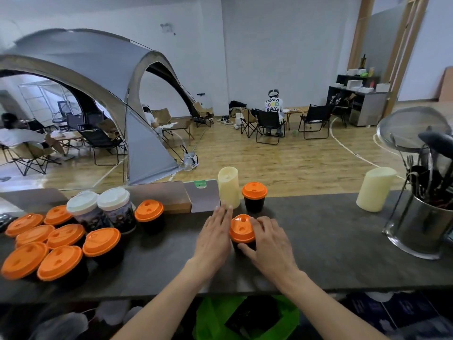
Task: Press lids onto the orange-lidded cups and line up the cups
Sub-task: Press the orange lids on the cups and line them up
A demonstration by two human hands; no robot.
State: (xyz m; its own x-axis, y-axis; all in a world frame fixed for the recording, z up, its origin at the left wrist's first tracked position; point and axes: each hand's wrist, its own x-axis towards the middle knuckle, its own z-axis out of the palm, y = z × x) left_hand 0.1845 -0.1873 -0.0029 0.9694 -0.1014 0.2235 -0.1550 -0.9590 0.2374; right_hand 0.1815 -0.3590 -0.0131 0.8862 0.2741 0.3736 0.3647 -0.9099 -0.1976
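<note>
Now the step in hand looks like seating the lid on one cup, and it would go best with the cup kept square on the dark table (331, 246) while pressure runs evenly round the rim, so the lid snaps down level, not tilted. The cluster of orange-lidded cups (56, 244) waits at nine o'clock, well apart; one finished-looking cup (254, 196) stands at twelve o'clock, a fair mark for the line. The right hand (270, 246) has its grip grasping the cup in work (242, 231), fingers over the lid's far edge and thumb against the black wall. The left hand (215, 239) lies released, fingers straight, just beside the cup at nine o'clock. The cup is short and black; its orange lid shows two small openings.
</note>
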